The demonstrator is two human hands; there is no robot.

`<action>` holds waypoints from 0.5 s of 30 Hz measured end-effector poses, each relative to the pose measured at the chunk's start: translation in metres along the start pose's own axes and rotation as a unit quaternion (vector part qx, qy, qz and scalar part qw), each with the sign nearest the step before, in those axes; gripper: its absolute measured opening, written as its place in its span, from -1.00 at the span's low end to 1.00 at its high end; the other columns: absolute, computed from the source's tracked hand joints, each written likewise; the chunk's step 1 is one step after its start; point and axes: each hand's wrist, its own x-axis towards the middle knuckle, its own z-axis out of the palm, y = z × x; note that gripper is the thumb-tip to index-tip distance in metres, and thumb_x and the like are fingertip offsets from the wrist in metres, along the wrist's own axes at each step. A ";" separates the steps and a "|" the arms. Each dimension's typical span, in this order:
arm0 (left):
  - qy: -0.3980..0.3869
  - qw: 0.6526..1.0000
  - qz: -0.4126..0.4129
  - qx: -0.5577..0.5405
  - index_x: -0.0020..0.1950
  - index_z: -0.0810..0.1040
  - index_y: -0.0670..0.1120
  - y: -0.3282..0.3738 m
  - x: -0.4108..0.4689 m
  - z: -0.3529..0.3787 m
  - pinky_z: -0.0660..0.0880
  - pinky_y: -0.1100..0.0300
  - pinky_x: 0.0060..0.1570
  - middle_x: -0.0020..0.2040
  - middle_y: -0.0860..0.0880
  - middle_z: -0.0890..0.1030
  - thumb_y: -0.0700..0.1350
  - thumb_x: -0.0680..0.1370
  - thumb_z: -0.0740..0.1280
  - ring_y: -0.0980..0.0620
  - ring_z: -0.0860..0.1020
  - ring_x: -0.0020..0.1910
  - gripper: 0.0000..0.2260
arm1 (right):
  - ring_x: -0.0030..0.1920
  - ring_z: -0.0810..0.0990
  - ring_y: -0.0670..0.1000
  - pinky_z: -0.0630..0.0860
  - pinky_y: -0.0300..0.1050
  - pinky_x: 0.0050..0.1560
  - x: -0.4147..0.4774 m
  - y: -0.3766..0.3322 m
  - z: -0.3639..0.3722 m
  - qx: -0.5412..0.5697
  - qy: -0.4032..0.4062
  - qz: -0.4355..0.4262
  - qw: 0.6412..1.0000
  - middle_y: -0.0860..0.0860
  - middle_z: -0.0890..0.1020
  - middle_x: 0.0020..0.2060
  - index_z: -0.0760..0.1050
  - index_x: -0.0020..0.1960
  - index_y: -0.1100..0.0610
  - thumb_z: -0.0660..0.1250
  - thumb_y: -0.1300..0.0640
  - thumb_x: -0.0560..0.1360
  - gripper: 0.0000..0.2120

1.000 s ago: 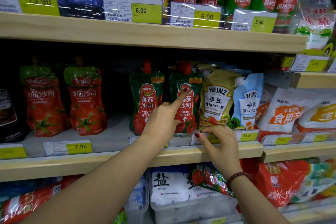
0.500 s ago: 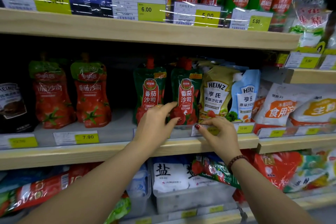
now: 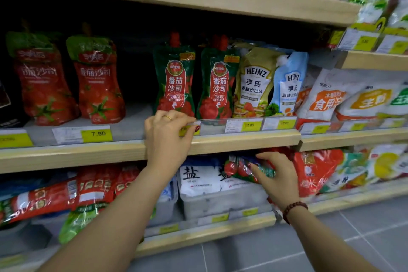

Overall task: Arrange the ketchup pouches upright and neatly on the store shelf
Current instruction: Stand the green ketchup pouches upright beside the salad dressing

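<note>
- Currently, the left hand (image 3: pixel 167 137) sits at the front edge of the middle shelf (image 3: pixel 242 140). Its fingers are curled narrowly over the top of the clear price rail (image 3: pixel 212 127) and the thumb is against the rail's front face, so it pinches the rail.
- Directly behind those fingers, two green ketchup pouches (image 3: pixel 174 81) stand upright side by side. Their labels face forward and their bases sit just behind the rail.
- The right-hand green pouch touches the beige Heinz pouch (image 3: pixel 254 81), which overlaps the blue Heinz pouch (image 3: pixel 289 86).
- Further left, two red ketchup pouches (image 3: pixel 42 86) stand upright, set back from the front edge.
- Between the red pair and the green pair lies a strip of bare shelf floor (image 3: pixel 136 117), the widest open room on this level.
- The right hand (image 3: pixel 276 174) is one level down, under the middle shelf's edge. Its fingers are spread wide and laid on a lying pouch (image 3: pixel 238 166) printed with tomatoes, not closed round it.
- That pouch lies on its side across the salt bags (image 3: pixel 198 179), which fill a grey bin (image 3: pixel 220 205).
- Left of the bin, more red pouches (image 3: pixel 55 196) lie flat in a loose heap behind the lower shelf edge (image 3: pixel 209 234).
</note>
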 end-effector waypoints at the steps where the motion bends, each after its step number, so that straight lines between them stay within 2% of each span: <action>1: -0.004 1.000 -0.004 0.004 -0.08 0.67 0.02 0.000 0.000 0.001 0.15 0.19 -0.02 -0.12 0.07 0.63 -0.07 0.41 0.44 0.00 0.47 -0.04 -0.89 | -0.01 0.58 0.07 0.53 0.01 0.04 -0.003 0.005 0.002 -0.023 -0.038 0.010 0.999 0.02 0.63 -0.06 0.58 0.02 0.13 0.50 0.02 0.31 -0.66; 4: -0.002 1.000 -0.016 0.006 -0.08 0.68 0.02 0.000 0.003 0.005 0.09 0.25 -0.05 -0.13 0.05 0.61 -0.07 0.41 0.44 0.00 0.44 -0.04 -0.89 | 0.23 0.49 0.08 0.42 0.05 0.25 -0.010 0.016 0.011 -0.072 -0.126 0.044 0.988 0.07 0.56 0.20 0.52 0.20 0.10 0.54 -0.04 0.25 -0.43; 6: 0.001 0.999 -0.031 0.007 -0.09 0.68 0.02 0.001 0.004 0.007 0.08 0.27 -0.05 -0.14 0.06 0.60 -0.05 0.42 0.44 -0.01 0.44 -0.03 -0.90 | 0.30 0.42 0.07 0.34 0.06 0.33 -0.012 0.022 0.015 -0.068 -0.145 0.074 0.984 0.07 0.50 0.28 0.47 0.26 0.09 0.54 -0.02 0.25 -0.38; 11: 0.013 0.999 -0.046 0.007 -0.11 0.67 0.03 0.001 0.003 0.011 0.07 0.29 -0.05 -0.15 0.07 0.57 -0.05 0.42 0.44 -0.01 0.43 -0.01 -0.92 | 0.28 0.44 0.05 0.37 0.00 0.31 -0.015 0.035 0.018 -0.063 -0.160 0.125 0.977 0.06 0.52 0.26 0.47 0.27 0.10 0.50 0.11 0.33 -0.47; 15: 0.017 0.999 -0.039 0.016 -0.10 0.66 0.02 0.000 0.002 0.013 0.08 0.29 -0.03 -0.15 0.04 0.58 -0.04 0.42 0.43 0.00 0.42 -0.01 -0.91 | 0.28 0.44 0.09 0.36 -0.04 0.29 -0.016 0.039 0.020 -0.090 -0.166 0.091 0.978 0.10 0.54 0.23 0.51 0.25 0.12 0.47 0.16 0.37 -0.54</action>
